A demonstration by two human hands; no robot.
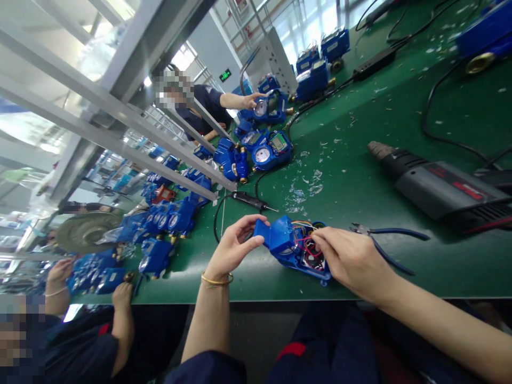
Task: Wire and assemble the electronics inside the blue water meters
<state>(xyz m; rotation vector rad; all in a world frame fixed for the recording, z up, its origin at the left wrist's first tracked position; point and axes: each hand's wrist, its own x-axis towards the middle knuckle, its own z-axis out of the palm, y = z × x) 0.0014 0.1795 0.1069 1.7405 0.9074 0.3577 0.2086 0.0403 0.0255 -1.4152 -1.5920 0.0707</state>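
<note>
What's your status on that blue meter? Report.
Left hand at blue lid; right hand on meter housing; coloured wires exposed; blue-handled pliers beside right hand.

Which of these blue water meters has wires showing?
The meter between the left hand and right hand: its cover is raised, exposing red and yellow wires; the others show none.

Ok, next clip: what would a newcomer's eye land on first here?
An opened blue water meter, wires showing, sits between the left hand and right hand at the green bench's near edge. Beyond it, more blue meters line the bench, and a bulky black power tool lies to the right.
</note>
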